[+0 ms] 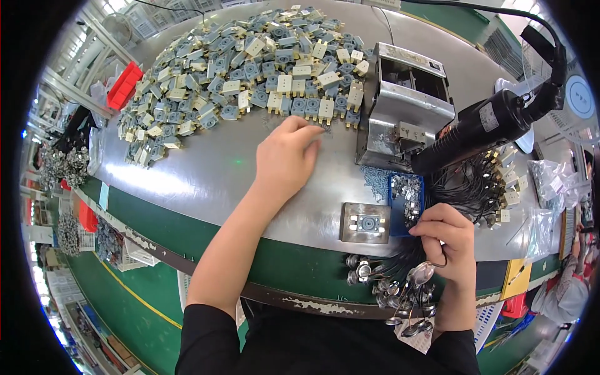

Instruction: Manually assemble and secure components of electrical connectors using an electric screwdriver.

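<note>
My left hand (284, 153) reaches to the near edge of a large pile of grey and cream plug-like housings (250, 69). Its fingers are drawn together, and what they hold, if anything, is too small to make out. My right hand (447, 240) is closed at the near right corner of a blue tray (398, 219) of small metal parts. A thin dark cable curls out of its palm toward a round silver metal piece (421, 273) hanging below. Between the hands, a metal fixture block (347, 225) holds one grey housing (369, 224) with its round side up.
Behind the tray stands a metal machine (406, 100), with a black cylindrical tool (475, 134) slanting beside it. Small screws (376, 182) lie left of the tray. Cabled housings (509, 181) are heaped at right. More round silver pieces (364, 270) hang over the table's front edge.
</note>
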{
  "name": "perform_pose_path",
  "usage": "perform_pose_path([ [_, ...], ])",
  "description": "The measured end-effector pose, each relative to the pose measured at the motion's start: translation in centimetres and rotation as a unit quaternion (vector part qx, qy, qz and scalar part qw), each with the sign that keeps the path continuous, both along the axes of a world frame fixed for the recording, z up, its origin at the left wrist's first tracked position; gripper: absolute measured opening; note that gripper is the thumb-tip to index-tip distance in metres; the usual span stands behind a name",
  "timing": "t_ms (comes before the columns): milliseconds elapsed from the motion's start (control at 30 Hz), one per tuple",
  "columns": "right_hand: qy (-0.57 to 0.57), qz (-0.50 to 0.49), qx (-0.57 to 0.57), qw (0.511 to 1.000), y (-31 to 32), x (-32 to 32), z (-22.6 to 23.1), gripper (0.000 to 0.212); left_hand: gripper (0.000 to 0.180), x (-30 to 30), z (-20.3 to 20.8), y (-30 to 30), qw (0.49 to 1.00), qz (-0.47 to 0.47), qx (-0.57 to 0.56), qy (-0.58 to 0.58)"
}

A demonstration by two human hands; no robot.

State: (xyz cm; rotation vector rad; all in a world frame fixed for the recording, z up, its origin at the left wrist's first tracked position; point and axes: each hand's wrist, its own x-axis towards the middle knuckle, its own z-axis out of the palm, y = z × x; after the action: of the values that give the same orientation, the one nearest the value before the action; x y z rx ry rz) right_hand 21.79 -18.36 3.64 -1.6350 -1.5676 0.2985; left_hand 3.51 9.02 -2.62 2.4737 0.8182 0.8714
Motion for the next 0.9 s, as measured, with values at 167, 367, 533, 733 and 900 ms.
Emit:
perform_pose_path([
  [167, -0.001, 0.033, 0.025, 0.999, -0.2, -0.2, -0.2, 0.02, 0.014, 2.0, -0.9, 0.9, 0.993, -0.033, 0.052, 0.1],
  [367, 0.078, 0.12, 0.014, 0.99, -0.2, -0.3, 0.3, 0.018, 0.008, 2.5, -1.3, 1.4, 0.997, -0.016, 0.037, 0.073],
  [533, 0.088, 0.13, 0.05, 0.986, 0.0, -0.3, 0.1, 0.016, 0.009, 2.7, -0.7, 1.8, 0.988, -0.049, 0.074, 0.129],
  [733, 0.085, 0.132, 0.037, 0.987, 0.1, -0.3, 0.4, 0.017, 0.009, 2.7, 0.0, 1.9, 0.992, -0.055, 0.051, 0.101],
  [900, 0.083, 0.132, 0.03, 0.987, 0.1, -0.4, 0.4, 0.017, 0.009, 3.1, -0.7, 2.3, 0.988, -0.064, 0.058, 0.128],
])
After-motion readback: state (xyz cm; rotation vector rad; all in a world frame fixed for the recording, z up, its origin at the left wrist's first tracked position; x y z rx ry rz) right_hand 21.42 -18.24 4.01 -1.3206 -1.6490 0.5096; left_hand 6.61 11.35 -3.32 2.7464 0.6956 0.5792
